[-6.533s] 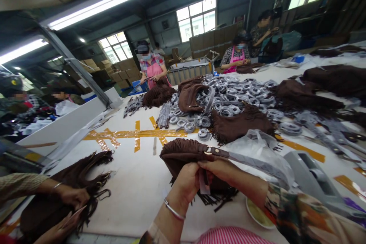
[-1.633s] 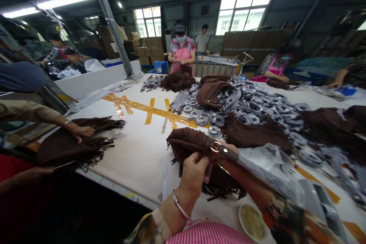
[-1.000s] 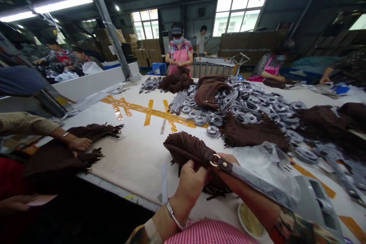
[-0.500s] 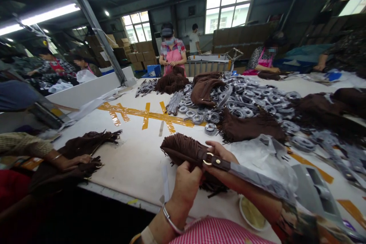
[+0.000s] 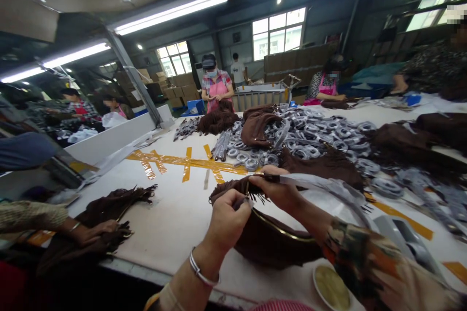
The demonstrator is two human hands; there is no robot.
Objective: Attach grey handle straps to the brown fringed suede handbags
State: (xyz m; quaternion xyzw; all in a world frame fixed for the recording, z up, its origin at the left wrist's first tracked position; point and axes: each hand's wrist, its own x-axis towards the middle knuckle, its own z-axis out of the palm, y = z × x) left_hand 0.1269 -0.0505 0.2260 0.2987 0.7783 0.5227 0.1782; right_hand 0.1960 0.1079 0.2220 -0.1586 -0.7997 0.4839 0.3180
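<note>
A dark brown fringed handbag is held up over the table in front of me, its gold zipper running along the curved upper edge. My left hand is closed, thumb and fingers pinching the bag at the end of the zipper; the exact spot is hidden by the fingers. My right hand grips the bag's corner where the strap joins, with fringe hanging below its fingers. From there a strap in pale plastic wrapping trails off to the right above my forearm.
Wrapped straps lie heaped across the table with brown bags among them. A bowl and a grey device sit at my right. Orange tape crosses the white tabletop. At left, a co-worker's hand handles another bag.
The bag has turned so its zippered edge and body now face me. My right hand has moved up onto the strap corner, and my left hand has shifted slightly left. The view has tilted upward.
</note>
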